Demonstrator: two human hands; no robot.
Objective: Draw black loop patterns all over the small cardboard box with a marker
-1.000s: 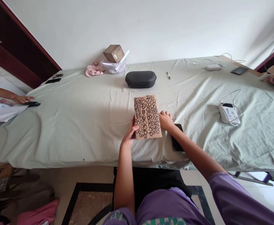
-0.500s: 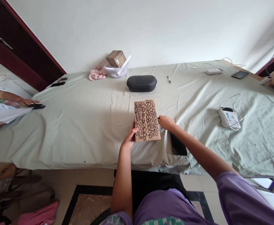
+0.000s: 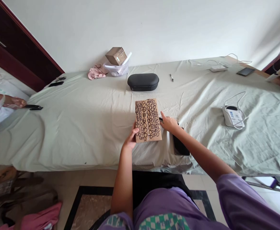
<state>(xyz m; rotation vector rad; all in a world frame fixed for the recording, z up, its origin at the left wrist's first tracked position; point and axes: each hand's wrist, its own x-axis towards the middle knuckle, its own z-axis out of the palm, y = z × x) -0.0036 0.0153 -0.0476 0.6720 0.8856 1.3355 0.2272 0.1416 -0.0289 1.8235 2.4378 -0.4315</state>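
On the near edge of the cloth-covered desk (image 3: 82, 127) lies a brown cardboard piece (image 3: 148, 120), flat, its face covered in black hand-drawn loops in two columns with a crease down the middle.

Left hand (image 3: 131, 139): at the lower left corner of the cardboard, thumb on top of the edge, the other fingers curled underneath or beside it; a light pinch on that corner, as far as the view shows.

Right hand (image 3: 168, 123): resting at the cardboard's right edge, fingers loosely bent, index pointing toward the card. A thin dark tip shows at the fingers; cannot tell whether it is a pen. Touching the edge rather than gripping it.

Dark phone (image 3: 180, 146): lies just under the right wrist and forearm, close to the desk's front edge.

Further back: black oval case (image 3: 143, 81), a marker pen (image 3: 171, 77), a plastic bag with a small box (image 3: 116, 55) on it, pink cloth (image 3: 95, 71). White device with cable (image 3: 233, 116) to the right. Another person's hand (image 3: 15, 102) rests at the far left by a dark object.

Risks, as judged: the cardboard sits near the drop-off, so a pull toward the body could slide it off. The forearm over the phone could nudge it over the edge. Loose cloth may bunch under the card if pressed sideways.
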